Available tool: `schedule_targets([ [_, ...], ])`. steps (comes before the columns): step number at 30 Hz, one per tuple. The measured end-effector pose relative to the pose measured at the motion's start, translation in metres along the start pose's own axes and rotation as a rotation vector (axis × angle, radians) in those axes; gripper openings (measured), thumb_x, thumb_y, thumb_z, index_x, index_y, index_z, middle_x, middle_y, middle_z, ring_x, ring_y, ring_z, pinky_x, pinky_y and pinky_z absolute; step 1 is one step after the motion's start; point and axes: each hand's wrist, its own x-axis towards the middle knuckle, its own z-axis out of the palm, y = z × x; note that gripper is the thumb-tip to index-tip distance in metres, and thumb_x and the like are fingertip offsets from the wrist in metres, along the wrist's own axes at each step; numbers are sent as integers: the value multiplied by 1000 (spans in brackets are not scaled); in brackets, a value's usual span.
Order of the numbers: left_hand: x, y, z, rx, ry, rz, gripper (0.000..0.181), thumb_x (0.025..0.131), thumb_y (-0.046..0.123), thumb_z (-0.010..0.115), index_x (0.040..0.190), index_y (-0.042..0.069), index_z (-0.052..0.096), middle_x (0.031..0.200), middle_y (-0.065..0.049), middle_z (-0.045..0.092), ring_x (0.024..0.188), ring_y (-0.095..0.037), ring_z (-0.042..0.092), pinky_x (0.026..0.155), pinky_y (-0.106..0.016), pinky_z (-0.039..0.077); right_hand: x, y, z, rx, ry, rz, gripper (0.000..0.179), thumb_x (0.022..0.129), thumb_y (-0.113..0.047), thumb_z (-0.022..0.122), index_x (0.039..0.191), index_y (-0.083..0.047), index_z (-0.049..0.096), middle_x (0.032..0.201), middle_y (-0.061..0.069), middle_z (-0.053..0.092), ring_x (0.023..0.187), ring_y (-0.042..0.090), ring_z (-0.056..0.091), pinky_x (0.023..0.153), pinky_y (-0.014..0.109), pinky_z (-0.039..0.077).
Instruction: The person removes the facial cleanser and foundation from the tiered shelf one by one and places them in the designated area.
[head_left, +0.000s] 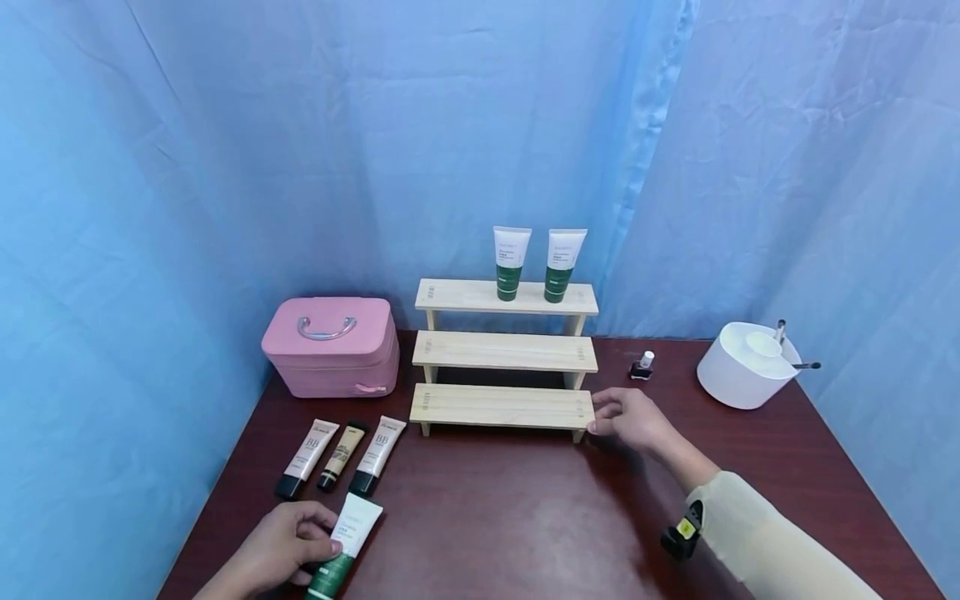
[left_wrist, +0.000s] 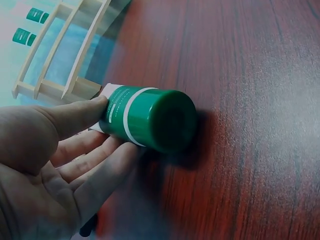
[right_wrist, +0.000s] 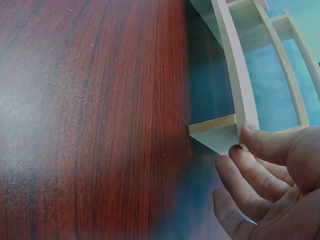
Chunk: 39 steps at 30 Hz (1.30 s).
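Observation:
My left hand (head_left: 281, 546) pinches a white-and-green cream tube (head_left: 344, 546) between thumb and fingers at the table's near left. Its round green cap (left_wrist: 172, 121) faces the left wrist camera. My right hand (head_left: 633, 421) grips the right end of the lowest board of a three-step wooden stand (head_left: 502, 407). In the right wrist view, the thumb (right_wrist: 267, 142) lies against the board's end, with fingertips just below. Two matching cream tubes, one left (head_left: 510, 262) and one right (head_left: 562, 265), stand cap down on the top step.
Left of the stand is a pink case (head_left: 330, 346). Before it lie two BB cream tubes (head_left: 307, 458) (head_left: 378, 456) and a beige tube (head_left: 341, 455). To the right are a nail polish bottle (head_left: 642, 365) and a white holder (head_left: 742, 375) with brushes. Blue curtains (head_left: 420, 150) enclose the table.

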Motion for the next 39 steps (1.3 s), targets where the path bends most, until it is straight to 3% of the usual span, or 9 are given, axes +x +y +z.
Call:
schedule_targets([
  [4, 2, 1, 1, 23, 19, -39, 34, 86, 10, 81, 114, -3, 67, 83, -7, 70, 73, -18, 68, 56, -40, 59, -1, 0, -1, -12, 5, -7, 51, 86, -8, 81, 132, 5, 61, 95, 11, 76, 81, 20, 67, 65, 35, 53],
  [19, 3, 0, 1, 62, 68, -82, 29, 85, 6, 80, 111, -1, 68, 87, -9, 64, 71, -20, 65, 55, -39, 57, 0, 3, 1, 19, 2, 16, 52, 86, -7, 81, 133, 5, 60, 96, 9, 75, 79, 17, 67, 66, 39, 56],
  [32, 1, -2, 0, 66, 64, -85, 31, 88, 9, 78, 114, -3, 66, 87, -9, 64, 71, -19, 67, 53, -40, 58, -1, 4, 0, 53, -4, 15, 52, 86, -6, 81, 133, 5, 59, 95, 9, 75, 80, 18, 68, 67, 42, 56],
  [35, 0, -1, -4, 78, 60, -62, 29, 89, 12, 77, 113, -2, 67, 85, -8, 66, 70, -20, 66, 53, -39, 57, -1, 4, 0, 52, -7, 8, 52, 87, -6, 81, 133, 6, 59, 95, 9, 75, 80, 19, 68, 67, 42, 57],
  [39, -1, 8, -14, 156, 110, 39, 23, 92, 16, 75, 107, 0, 70, 81, -4, 69, 67, -20, 64, 53, -37, 54, 0, 3, 0, 51, -12, 7, 52, 87, -6, 81, 133, 5, 59, 95, 9, 75, 80, 19, 68, 68, 43, 57],
])
